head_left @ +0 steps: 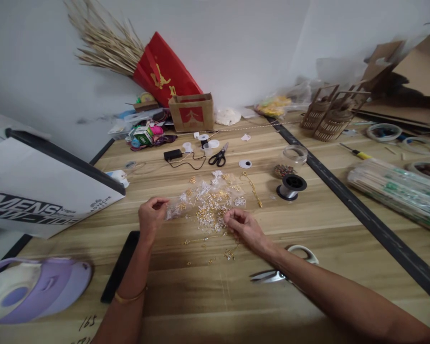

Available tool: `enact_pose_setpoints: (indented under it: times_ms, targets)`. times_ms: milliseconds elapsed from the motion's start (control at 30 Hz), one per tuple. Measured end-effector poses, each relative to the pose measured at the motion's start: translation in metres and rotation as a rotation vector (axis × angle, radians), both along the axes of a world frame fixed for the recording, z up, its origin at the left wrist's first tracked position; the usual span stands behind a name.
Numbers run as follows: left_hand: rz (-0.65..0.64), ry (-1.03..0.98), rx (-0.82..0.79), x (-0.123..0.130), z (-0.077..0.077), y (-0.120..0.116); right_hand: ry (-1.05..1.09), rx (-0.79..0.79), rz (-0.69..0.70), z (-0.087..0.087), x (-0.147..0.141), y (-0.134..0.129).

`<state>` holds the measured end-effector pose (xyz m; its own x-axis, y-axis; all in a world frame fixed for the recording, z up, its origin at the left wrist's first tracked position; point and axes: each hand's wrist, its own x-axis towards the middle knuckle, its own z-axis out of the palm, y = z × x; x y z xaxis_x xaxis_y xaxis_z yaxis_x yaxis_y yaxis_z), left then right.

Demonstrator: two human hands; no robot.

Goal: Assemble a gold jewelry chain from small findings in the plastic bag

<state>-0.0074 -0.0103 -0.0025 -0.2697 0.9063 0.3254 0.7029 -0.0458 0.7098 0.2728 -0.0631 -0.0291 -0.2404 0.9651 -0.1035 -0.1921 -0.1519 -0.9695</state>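
My left hand (152,217) pinches the left edge of a clear plastic bag (172,209), near several other clear bags of small gold and silver findings. A loose pile of gold and silver charms and beads (208,215) lies in front of the bags. At the pile's right edge is my right hand (245,228), thumb and fingertips pressed together; what is between them is too small to make out. Nearer to me lie a thin gold chain (200,240) and a small cluster of gold charms (230,253). Another gold chain (253,190) lies behind my right hand.
White-handled scissors (272,275) lie beside my right forearm, a black phone-like slab (121,267) by my left. Farther back are a wire spool (291,187), black scissors (219,156) and a paper bag (192,113). A white box (46,191) and purple visor (53,289) stand left.
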Motion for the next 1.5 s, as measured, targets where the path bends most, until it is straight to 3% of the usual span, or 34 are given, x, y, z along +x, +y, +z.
enact_pose_setpoints:
  times_ms: [400, 667, 1200, 1500]
  targets:
    - [0.047, -0.02, 0.007, -0.01, 0.001, 0.001, -0.003, 0.0, -0.001, -0.003, 0.0, 0.0]
    - [0.116, 0.085, 0.046, -0.012, 0.011, -0.001, -0.002, -0.007, 0.0, -0.002, -0.001, 0.0]
    - [0.08, 0.299, -0.004, -0.012, 0.012, -0.001, -0.021, 0.0, 0.005, -0.001, 0.0, 0.0]
    - [0.139, 0.344, -0.052, -0.014, 0.015, -0.002, -0.024, 0.009, -0.004, -0.001, 0.0, 0.0]
